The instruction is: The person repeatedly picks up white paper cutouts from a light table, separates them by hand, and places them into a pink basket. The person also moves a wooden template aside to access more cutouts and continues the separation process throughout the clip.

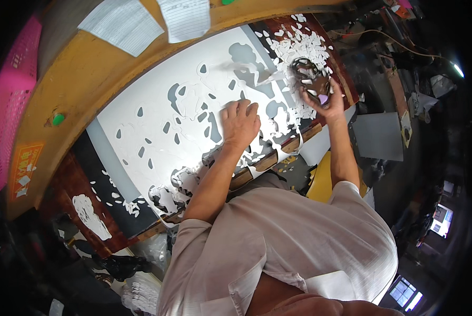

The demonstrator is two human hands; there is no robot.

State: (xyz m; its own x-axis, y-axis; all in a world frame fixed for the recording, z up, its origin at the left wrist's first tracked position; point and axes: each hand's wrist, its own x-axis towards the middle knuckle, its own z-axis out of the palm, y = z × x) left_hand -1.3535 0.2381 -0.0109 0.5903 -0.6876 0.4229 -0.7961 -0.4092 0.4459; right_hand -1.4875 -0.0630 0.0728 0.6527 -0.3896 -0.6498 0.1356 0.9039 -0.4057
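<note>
Dark, rounded frame-like tool (pixel 317 87) held in the right hand (pixel 330 102).
I see the right thumb and fingers clasping the tool's near end, white scraps within its outline. Well apart to the left, the left hand (pixel 241 124) rests, fingers slightly spread, on a flat white sheet (pixel 157 100) with rounded cut-outs. Small, flat white chips (pixel 299 45) lie heaped beyond the right hand; a curved yellow panel (pixel 78 73) stands beyond the left.

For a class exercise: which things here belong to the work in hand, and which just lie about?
In the work: white cut-out sheet, under the left hand; dark rounded tool, in the right hand; white scraps.

Apparently just about: two papers; pink basket.
</note>
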